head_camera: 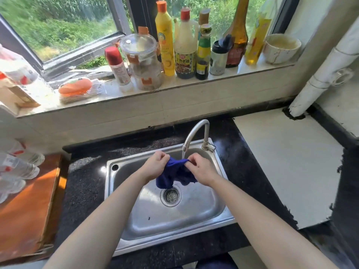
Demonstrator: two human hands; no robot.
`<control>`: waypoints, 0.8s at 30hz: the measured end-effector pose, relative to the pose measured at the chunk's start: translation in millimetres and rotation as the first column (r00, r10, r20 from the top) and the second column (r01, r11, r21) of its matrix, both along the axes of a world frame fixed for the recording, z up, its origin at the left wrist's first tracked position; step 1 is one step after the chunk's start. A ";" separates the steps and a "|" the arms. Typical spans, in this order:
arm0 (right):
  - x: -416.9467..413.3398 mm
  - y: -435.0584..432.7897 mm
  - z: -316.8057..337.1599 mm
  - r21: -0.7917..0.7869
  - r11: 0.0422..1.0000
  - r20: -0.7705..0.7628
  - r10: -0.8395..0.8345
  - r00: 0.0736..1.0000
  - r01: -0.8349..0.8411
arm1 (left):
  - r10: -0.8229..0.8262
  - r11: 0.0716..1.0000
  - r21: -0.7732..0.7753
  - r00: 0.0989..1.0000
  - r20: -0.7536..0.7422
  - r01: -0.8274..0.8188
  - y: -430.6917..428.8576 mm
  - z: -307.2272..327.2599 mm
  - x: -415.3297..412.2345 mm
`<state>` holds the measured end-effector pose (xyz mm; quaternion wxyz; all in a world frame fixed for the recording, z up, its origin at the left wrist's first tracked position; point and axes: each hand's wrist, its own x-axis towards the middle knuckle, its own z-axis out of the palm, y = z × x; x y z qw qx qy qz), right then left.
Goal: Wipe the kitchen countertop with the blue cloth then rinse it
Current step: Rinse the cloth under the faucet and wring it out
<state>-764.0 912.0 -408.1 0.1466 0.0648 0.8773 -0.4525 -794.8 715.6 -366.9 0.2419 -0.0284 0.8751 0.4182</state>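
While tap (195,135) runs, left hand (155,165) and right hand (202,168) — both pinching blue cloth (174,174) over sink (136,220).

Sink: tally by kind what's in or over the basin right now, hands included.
hands: 2, the left hand and the right hand, both with a grip on the cloth
blue cloth: 1
faucet: 1
drain strainer: 1
total: 5

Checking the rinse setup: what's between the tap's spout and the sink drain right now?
In the head view, the blue cloth hangs there, held at its top edge by the left hand and right hand, under the faucet and above the drain.
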 end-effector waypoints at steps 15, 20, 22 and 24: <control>-1.2 21.0 20.6 -0.013 1.000 -0.095 0.022 0.995 -0.023 | -0.361 0.758 -0.646 0.884 -0.296 0.093 17.9 6.7 10.9; 0.0 24.2 22.6 0.016 1.000 -0.040 -0.021 0.999 0.022 | -0.164 0.860 -0.505 0.900 -0.405 -0.071 0.3 -0.9 5.8; 1.3 29.5 21.8 0.034 0.999 -0.017 -0.034 0.999 0.034 | -0.079 0.886 -0.448 0.910 -0.408 -0.124 -14.2 -3.8 2.3; 5.7 34.4 18.6 0.066 0.998 0.023 -0.021 1.000 0.019 | -0.081 0.904 -0.420 0.937 -0.340 -0.074 -23.7 -6.9 2.0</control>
